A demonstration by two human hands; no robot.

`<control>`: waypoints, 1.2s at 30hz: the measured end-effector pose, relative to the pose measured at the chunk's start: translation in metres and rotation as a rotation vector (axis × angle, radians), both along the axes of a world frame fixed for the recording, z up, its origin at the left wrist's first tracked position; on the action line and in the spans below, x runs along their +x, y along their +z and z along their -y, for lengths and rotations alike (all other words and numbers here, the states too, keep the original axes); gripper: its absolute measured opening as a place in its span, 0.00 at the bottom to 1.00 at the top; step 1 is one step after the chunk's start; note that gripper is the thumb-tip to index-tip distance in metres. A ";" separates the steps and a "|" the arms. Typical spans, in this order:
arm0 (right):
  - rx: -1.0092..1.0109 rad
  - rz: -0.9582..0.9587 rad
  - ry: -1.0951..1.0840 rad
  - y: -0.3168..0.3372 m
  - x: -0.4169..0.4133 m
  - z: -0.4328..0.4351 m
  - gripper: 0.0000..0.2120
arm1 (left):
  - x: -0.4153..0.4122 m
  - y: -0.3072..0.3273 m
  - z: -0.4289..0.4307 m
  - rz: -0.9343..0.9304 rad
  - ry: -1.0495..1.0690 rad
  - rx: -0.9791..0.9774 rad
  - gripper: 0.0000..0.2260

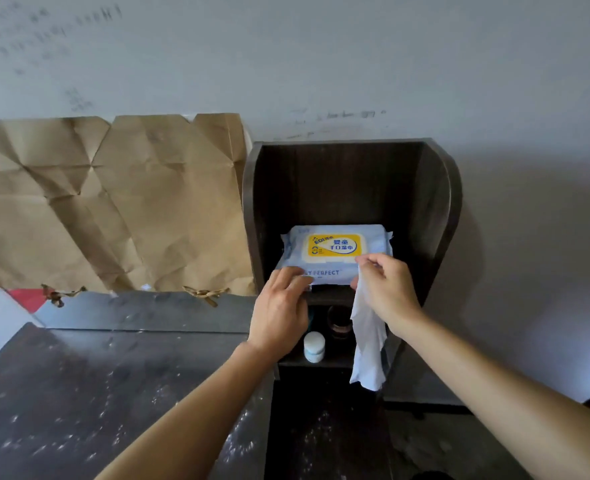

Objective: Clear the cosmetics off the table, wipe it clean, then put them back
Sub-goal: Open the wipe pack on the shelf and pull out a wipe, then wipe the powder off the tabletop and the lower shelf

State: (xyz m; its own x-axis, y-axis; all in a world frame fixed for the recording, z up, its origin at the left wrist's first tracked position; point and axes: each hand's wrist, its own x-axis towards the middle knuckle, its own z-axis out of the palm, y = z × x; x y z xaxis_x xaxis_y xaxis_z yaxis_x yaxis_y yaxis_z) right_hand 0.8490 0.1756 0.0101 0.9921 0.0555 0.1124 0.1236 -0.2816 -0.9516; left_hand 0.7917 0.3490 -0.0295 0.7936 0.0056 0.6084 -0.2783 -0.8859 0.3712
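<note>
A: Landmark is the dark wooden shelf unit (439,202). What is on it?

B: Upper board: pack of wet wipes (335,252), blue-white, yellow lid, lying flat. Lower compartment, under that board: white jar (314,346) upright at the front, dark jar (338,322) behind it, near but apart.

A: Hands?

B: Left hand (279,313) at the unit's front, fingers laid fairly straight over the pack's near edge, pressing, not wrapped round it. Right hand (387,289) pinches a white wipe (368,341) between thumb and fingertips at the pack's right front corner.

A: Obstructions?

B: The wipe hangs down across the right part of the lower compartment. The left hand covers its left part; the dark jar is half hidden.

A: Surroundings?

B: Left of the unit, the table (78,393), dark and flecked with white specks. Creased brown paper (106,202) leans on the wall behind it, touching the unit's left side.
</note>
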 end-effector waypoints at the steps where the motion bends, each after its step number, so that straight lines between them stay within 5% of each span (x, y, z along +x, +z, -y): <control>1: 0.025 -0.028 0.024 0.001 -0.007 -0.007 0.08 | -0.015 -0.009 -0.004 -0.009 0.036 -0.074 0.16; 7: 0.229 -0.198 0.115 -0.002 -0.056 -0.078 0.08 | -0.102 -0.046 -0.054 -0.441 0.137 -0.551 0.03; 11: 0.390 -0.424 0.136 -0.009 -0.093 -0.144 0.07 | -0.158 -0.052 -0.094 -0.707 0.056 -0.750 0.20; 17: 0.404 -0.726 0.236 -0.020 -0.156 -0.251 0.06 | -0.231 -0.039 -0.179 -0.570 0.230 -0.884 0.07; 24: -0.097 -0.345 0.391 -0.036 -0.208 -0.331 0.11 | -0.325 -0.037 -0.291 -0.576 0.332 -1.090 0.11; 32: -0.185 -0.734 0.777 -0.080 -0.228 -0.400 0.14 | -0.354 -0.059 -0.371 -0.603 0.413 -1.205 0.04; 36: -0.132 -0.658 0.831 -0.101 -0.215 -0.452 0.21 | -0.347 -0.074 -0.419 -0.702 0.507 -1.272 0.06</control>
